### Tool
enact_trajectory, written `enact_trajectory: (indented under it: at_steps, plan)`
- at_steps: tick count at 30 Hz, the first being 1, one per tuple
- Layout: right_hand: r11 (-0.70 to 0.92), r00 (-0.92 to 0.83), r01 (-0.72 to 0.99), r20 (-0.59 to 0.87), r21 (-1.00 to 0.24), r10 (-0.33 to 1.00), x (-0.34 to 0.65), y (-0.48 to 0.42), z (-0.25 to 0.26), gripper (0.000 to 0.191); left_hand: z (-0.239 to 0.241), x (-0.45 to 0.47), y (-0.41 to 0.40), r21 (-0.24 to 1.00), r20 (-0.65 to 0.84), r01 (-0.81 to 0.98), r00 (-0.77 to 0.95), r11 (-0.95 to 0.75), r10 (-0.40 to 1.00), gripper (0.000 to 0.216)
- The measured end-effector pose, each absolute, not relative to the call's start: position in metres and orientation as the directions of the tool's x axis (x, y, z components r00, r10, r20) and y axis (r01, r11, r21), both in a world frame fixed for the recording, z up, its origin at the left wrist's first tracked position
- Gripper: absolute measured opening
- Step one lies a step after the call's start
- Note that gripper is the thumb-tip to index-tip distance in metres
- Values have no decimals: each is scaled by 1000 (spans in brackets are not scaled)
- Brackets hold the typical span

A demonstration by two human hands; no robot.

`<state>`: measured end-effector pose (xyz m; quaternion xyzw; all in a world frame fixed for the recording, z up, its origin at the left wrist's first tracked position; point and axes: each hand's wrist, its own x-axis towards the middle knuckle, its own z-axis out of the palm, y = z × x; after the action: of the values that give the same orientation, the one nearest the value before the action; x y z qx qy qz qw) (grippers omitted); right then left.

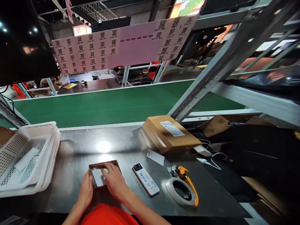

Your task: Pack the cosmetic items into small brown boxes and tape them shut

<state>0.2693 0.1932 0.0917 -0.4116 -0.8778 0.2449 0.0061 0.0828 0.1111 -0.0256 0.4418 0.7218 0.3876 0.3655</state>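
Observation:
A small open cardboard box [114,163] sits on the metal workbench in front of my body. My left hand [86,189] steadies its left side, fingers pressed along the wall. Over the box's right side reaches my right hand [116,182], its curled fingers inside the opening by a flat white item [97,177]. What those fingertips grip is hidden. Right of the box lies a phone-shaped device [145,180] with a dark camera area and blue print. Farther right, a tape dispenser [192,189] with yellow parts holds a roll of clear tape [179,191].
White perforated baskets [52,156] are stacked on the left. A larger closed carton [173,132] with a label stands at the back right, near a paper slip [155,157] and a white cable [215,161]. Behind the bench runs a green conveyor belt [105,107]; a metal post [199,84] rises at right.

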Motion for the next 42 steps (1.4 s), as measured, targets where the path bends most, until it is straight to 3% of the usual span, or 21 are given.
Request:
enact_trajectory:
  at_steps: [5, 7, 13, 15, 18, 20, 24, 28, 30, 32, 34, 36, 38, 42]
  plan:
    - [462, -622, 767, -337, -445, 707, 252, 197, 64, 17, -24, 86, 106, 859, -93, 456, -309, 233, 946, 68]
    - [393, -557, 813, -376, -429, 741, 239, 207, 54, 15, -23, 82, 108, 822, -69, 534, -253, 198, 965, 67]
    - [377, -539, 781, -233, -497, 809, 246, 202, 58, 14, -25, 78, 112, 784, 60, 611, -249, 109, 967, 55]
    - [379, -507, 764, -121, -523, 854, 272, 191, 58, 26, -25, 78, 111, 792, 111, 598, -339, 123, 934, 49]
    - [206, -241, 810, 9, -548, 970, 312, 173, 36, 50, -20, 79, 110, 778, 109, 610, -367, 151, 924, 36]
    - [107, -152, 810, -31, -576, 988, 326, 158, 13, 62, -13, 82, 111, 722, 85, 681, -259, 119, 962, 30]
    - [196, -312, 817, -131, -542, 941, 316, 130, -12, 74, -2, 102, 121, 466, 29, 884, 12, -24, 1000, 31]
    - [305, -421, 838, -180, -452, 889, 302, 143, 4, 31, -2, 121, 137, 287, -49, 934, 238, -214, 970, 39]
    - [371, -494, 753, -94, -543, 865, 306, 161, 10, 18, -6, 118, 147, 269, -21, 919, 305, -288, 952, 38]
    - [442, -534, 636, 53, -632, 844, 310, 175, 9, 23, -15, 109, 158, 237, 98, 884, 390, -402, 916, 35]
    - [469, -494, 597, 163, -651, 854, 309, 179, 0, 31, -26, 100, 166, 172, 256, 883, 388, -437, 885, 46]
    - [455, -412, 620, 228, -639, 882, 304, 173, -12, 35, -40, 93, 169, 146, 364, 930, 266, -336, 893, 64]
    - [426, -325, 655, 276, -625, 904, 303, 166, -24, 32, -54, 89, 163, 170, 394, 951, 173, -257, 903, 67]
    - [221, -26, 765, 313, -605, 949, 359, 179, -27, 34, -79, 79, 135, 205, 373, 903, 286, -379, 883, 56]
